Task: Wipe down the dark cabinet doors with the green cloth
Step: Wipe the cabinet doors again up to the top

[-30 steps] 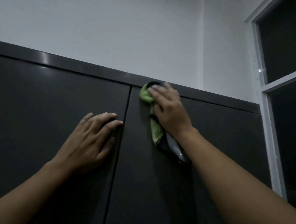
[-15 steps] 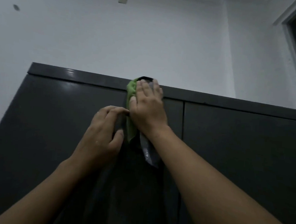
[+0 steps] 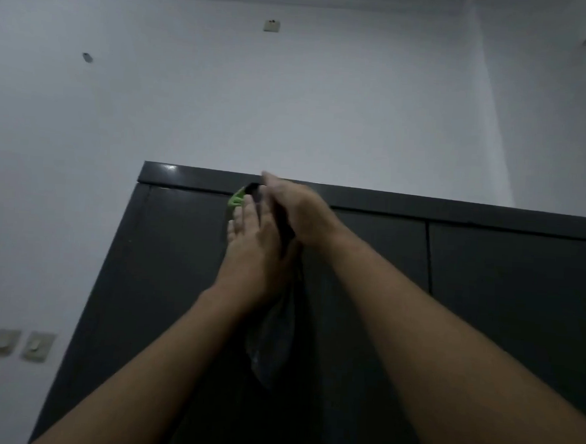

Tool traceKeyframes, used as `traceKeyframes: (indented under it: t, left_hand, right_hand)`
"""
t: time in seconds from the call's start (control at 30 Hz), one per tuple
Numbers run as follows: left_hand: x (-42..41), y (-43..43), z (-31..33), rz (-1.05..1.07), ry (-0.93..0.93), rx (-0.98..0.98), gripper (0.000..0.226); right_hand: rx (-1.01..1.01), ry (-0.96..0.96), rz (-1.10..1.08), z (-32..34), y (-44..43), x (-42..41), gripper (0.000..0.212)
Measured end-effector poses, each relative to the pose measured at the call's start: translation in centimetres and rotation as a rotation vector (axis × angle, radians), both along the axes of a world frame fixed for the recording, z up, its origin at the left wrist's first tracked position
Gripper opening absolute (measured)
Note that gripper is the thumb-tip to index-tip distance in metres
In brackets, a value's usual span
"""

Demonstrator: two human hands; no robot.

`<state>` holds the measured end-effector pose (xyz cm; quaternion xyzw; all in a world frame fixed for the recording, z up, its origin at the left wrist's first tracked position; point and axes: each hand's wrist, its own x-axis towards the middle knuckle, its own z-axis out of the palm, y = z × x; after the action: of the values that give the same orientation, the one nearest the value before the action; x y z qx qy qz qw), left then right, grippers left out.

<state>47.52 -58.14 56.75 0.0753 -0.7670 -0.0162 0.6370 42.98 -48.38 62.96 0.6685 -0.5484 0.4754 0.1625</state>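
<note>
both hands met on the cloth at the top edge

a second earlier the left hand point(image 3: 252, 250) had lain flat on a door, well apart from the right hand point(image 3: 295, 211). half a second later it had drawn up beside it. now the two overlapped, with the green cloth point(image 3: 235, 199) caught between them just under the cabinet's top trim point(image 3: 423, 204). only a small green fold showed past the left fingertips point(image 3: 240, 215), while a dark tail of the cloth point(image 3: 272, 340) hung down below the wrists.

the left hand's fingers were straight and laid against the cloth. the right hand's fingers looked stretched out over it and reached the trim, pressing rather than pinching, though its thumb was hidden.

the view had also swung left, so the cabinet's outer edge and the wall switches point(image 3: 20, 344) came into sight. this probably meant the wiping had moved along to the upper corner of the left door point(image 3: 165, 265), perhaps with the cloth being regathered. the right door point(image 3: 520, 304) and all the lower panels looked still to be done.

the cabinet was the only container in sight. its doors were closed, so nothing inside could be seen.
</note>
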Motion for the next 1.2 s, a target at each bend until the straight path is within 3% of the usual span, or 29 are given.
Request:
traceKeyframes:
  t: [0.07,0.13,0.23,0.33,0.4,0.57,0.77,1.07,1.2]
  left_hand:
    - [-1.0,0.6,0.2,0.159,-0.016,-0.014,0.076]
    - [-0.9,0.0,0.2,0.196,0.067,-0.116,0.063]
    - [0.8,-3.1,1.2,0.122,0.121,-0.192,0.065]
    - [3.1,-6.3,2.2,0.070,0.146,-0.199,0.066]
    - [4.6,-8.4,3.0,0.055,0.189,-0.186,0.065]
    - [8.3,-13.5,2.9,0.120,0.361,-0.082,0.060]
    - [9.2,-15.5,-3.1,0.105,0.446,0.006,0.056]
    - [10.4,-14.0,-17.2,0.150,0.130,0.009,0.074]
    - [11.2,-13.7,-19.7,0.139,-0.010,-0.035,0.086]
  right_hand:
    - [-0.078,0.032,0.089,0.1,1.1,-1.8,0.047]
    - [-0.204,0.089,0.028,-1.0,2.2,-3.4,0.045]
    - [-0.274,0.405,-0.212,-3.2,1.9,-5.6,0.055]
    - [-0.160,0.820,-0.612,-4.0,0.6,-5.8,0.065]
    - [-0.127,0.906,-0.758,-4.1,0.3,-5.3,0.070]
    - [-0.152,0.912,-0.829,-4.7,0.0,-5.4,0.063]
    - [-0.157,0.893,-0.849,-4.9,-0.2,-5.3,0.064]
    - [-0.088,0.848,-0.838,-5.2,0.2,-4.5,0.069]
    - [-0.065,0.769,-0.793,-6.4,-0.3,-3.8,0.077]
